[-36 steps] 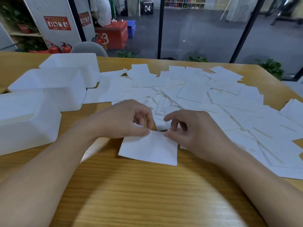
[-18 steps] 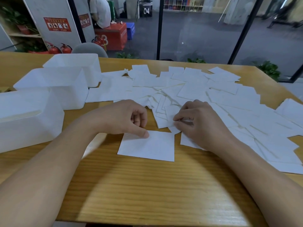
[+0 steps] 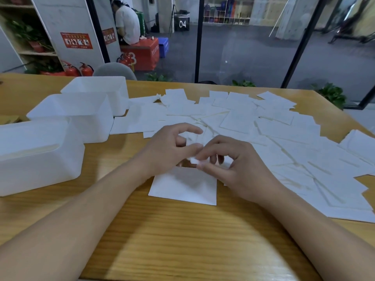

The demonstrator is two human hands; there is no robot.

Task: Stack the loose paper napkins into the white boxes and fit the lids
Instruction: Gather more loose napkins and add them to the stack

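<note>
Pinching one napkin corner (image 3: 195,160) between both hands, left (image 3: 169,151) and right (image 3: 241,169), just above the napkin (image 3: 183,186) lying flat right of the boxes (image 3: 38,155), I risk tearing the thin paper or landing it askew.

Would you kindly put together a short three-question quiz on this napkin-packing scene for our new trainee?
1. True or false: the three white boxes stand on the person's left side of the table.
2. Multiple choice: the single napkin nearest the person lies (A) inside a box, (B) flat on the wood below the hands, (C) on the floor.
3. Short answer: what do the left hand and right hand pinch between their fingertips?

Key
1. True.
2. B.
3. A small piece of white paper, seemingly a napkin corner; blur hides more.
</note>
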